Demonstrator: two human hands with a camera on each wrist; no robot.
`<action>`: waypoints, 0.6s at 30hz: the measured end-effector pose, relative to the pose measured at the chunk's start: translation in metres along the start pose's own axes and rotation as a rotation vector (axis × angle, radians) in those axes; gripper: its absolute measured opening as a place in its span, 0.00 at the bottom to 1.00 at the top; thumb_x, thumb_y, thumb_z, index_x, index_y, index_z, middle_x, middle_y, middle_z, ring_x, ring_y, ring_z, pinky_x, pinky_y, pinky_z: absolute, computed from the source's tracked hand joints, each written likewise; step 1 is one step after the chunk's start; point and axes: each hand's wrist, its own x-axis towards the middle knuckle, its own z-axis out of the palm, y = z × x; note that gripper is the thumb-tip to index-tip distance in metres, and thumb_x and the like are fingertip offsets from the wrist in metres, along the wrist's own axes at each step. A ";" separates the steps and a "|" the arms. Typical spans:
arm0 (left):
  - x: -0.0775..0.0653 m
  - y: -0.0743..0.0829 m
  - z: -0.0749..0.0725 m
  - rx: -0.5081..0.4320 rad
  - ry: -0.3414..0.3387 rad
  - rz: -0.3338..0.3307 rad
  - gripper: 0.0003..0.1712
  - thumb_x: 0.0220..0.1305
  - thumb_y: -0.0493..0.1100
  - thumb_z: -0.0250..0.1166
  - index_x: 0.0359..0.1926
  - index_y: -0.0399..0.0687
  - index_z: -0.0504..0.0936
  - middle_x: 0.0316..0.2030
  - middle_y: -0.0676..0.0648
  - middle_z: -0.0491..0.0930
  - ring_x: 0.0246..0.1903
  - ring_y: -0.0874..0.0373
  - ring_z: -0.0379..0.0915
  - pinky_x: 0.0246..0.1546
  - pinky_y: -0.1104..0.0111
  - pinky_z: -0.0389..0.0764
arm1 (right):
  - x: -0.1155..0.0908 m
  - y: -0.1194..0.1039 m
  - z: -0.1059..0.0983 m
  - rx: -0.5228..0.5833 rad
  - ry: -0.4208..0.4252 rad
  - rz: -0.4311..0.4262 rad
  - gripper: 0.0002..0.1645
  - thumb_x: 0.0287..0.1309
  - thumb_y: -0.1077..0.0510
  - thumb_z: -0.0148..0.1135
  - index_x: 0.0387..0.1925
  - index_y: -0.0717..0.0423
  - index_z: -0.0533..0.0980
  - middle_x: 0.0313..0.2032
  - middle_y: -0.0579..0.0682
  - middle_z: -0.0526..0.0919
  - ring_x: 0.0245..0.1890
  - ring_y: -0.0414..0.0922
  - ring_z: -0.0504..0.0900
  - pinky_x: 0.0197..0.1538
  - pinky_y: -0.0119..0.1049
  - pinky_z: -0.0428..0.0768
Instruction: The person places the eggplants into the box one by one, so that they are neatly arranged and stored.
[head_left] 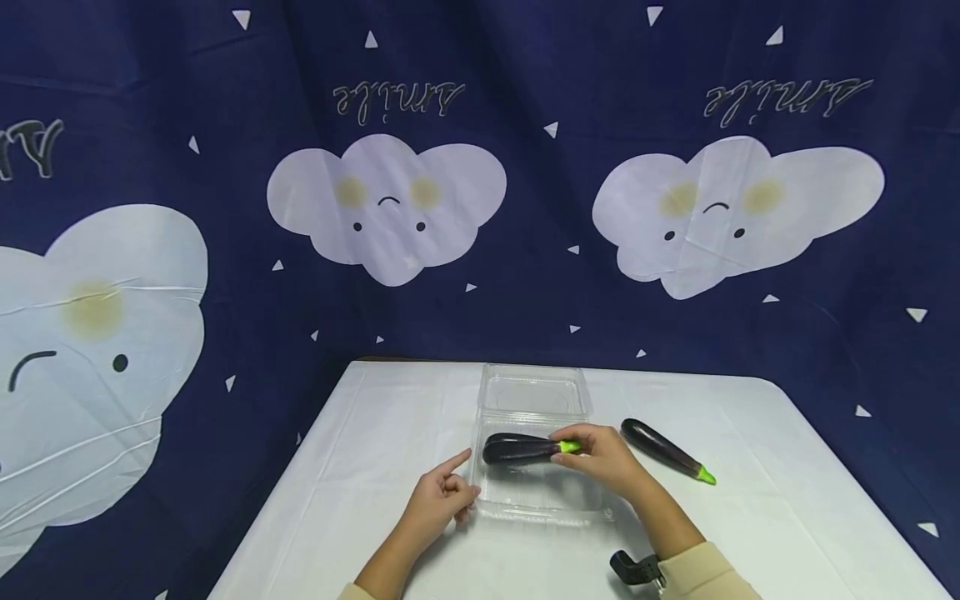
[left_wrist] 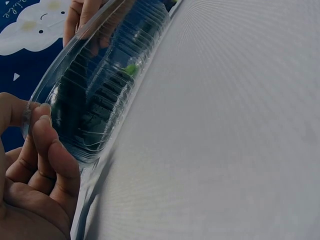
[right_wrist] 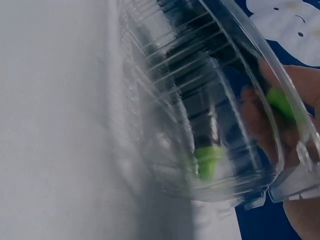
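A clear plastic clamshell container (head_left: 536, 492) lies on the table with its lid (head_left: 534, 390) folded back. My right hand (head_left: 600, 454) holds a dark purple eggplant (head_left: 517, 452) by its green stem end, over the container's base. A second eggplant lies inside, mostly hidden behind the held one in the head view; its green stem (left_wrist: 131, 69) shows through the wall in the left wrist view. At the container's left side, my left hand (head_left: 438, 500) pinches the rim (left_wrist: 31, 112) with its fingertips.
Right of the container, another eggplant (head_left: 667, 452) lies on the white-covered table (head_left: 375, 450). A black strapped device (head_left: 633, 569) sits at the right wrist. A dark blue curtain (head_left: 540, 317) with cloud prints hangs behind and beside the table.
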 end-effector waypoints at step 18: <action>0.002 -0.003 0.000 -0.007 0.001 0.008 0.43 0.65 0.31 0.72 0.76 0.26 0.63 0.25 0.46 0.82 0.21 0.59 0.76 0.22 0.73 0.82 | 0.002 0.001 0.006 -0.353 -0.021 -0.152 0.17 0.48 0.65 0.85 0.41 0.56 0.90 0.40 0.46 0.90 0.41 0.42 0.87 0.46 0.42 0.87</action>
